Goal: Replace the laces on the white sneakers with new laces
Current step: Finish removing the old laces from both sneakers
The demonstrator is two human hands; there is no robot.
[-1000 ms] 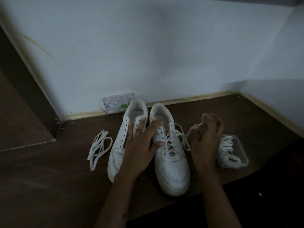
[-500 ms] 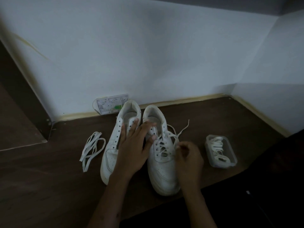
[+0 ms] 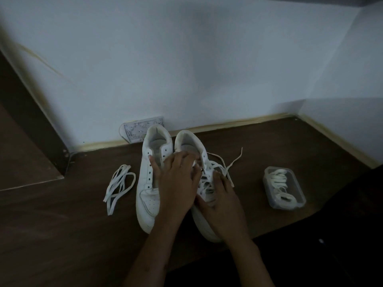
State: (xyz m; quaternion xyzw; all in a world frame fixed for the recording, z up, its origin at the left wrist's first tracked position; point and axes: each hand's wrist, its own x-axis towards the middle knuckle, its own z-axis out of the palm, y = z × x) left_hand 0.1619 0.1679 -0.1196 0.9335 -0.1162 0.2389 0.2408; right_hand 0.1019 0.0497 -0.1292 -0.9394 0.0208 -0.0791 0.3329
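1. Dark wood tabletop (image 3: 62,235) carries everything; it runs into a white wall corner at the far side.
2. White sneakers stand side by side, heels far, toes near. Left sneaker (image 3: 148,201) has bare eyelets, so it looks already unlaced. Right sneaker (image 3: 204,226) still has its lace (image 3: 235,160) threaded low down, with loose ends trailing off to the right.
3. Left hand (image 3: 178,183) lies flat across both shoe tops, fingers spread and fairly straight, nothing clenched; probably there to pin the pair down while the lace is pulled.
4. Right hand (image 3: 222,200) sits on the right sneaker's laced section, fingers curled in at the crossings. Likely picking a strand loose, but an actual pinch is hidden, can't tell.
5. Clear plastic box (image 3: 284,187), well right of the shoes, holds a coiled white lace; presumably the new pair, kept within reach.
6. Loose lace (image 3: 119,185) lies bundled left of the shoes, set aside out of the way.
7. Printed card (image 3: 143,130) leans on the wall behind the heels.
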